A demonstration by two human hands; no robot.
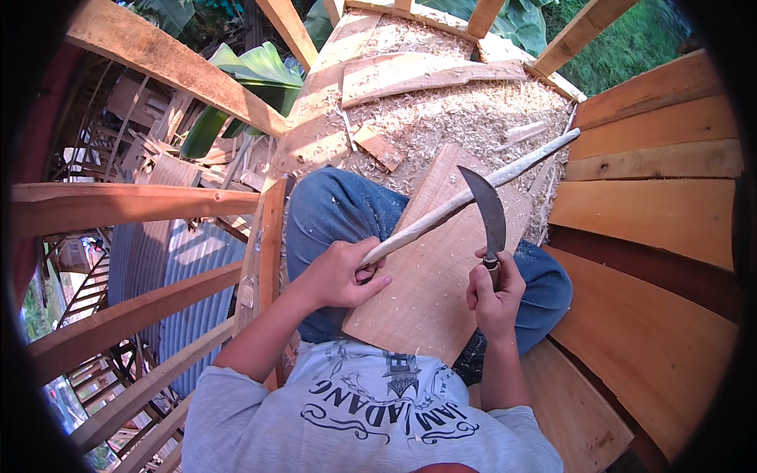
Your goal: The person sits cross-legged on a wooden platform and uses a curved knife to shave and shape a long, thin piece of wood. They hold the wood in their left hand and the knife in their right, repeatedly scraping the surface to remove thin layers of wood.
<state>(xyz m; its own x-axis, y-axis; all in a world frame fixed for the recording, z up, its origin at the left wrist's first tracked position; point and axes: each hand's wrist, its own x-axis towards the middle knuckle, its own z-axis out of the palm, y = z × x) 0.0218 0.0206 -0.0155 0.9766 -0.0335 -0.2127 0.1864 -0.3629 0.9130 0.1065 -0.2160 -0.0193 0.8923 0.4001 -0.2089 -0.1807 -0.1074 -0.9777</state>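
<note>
My left hand (347,273) is closed around the near end of a pale, whittled wooden stick (481,193), which slants up and away to the right. In my right hand (497,296) is the handle of a sickle (490,211), its dark curved blade pointing up and bending left at the tip. The blade lies over or close beside the stick's middle; whether they touch I cannot tell. Across my lap, beneath both, rests a wide wooden board (430,284) with a few chips on it.
Wood shavings (441,118) cover the floor ahead, with a curved plank (426,72) and a small wood block (378,148) among them. Slatted railing (142,201) runs along the left, above a corrugated roof (197,268). A plank wall (646,213) stands close on the right.
</note>
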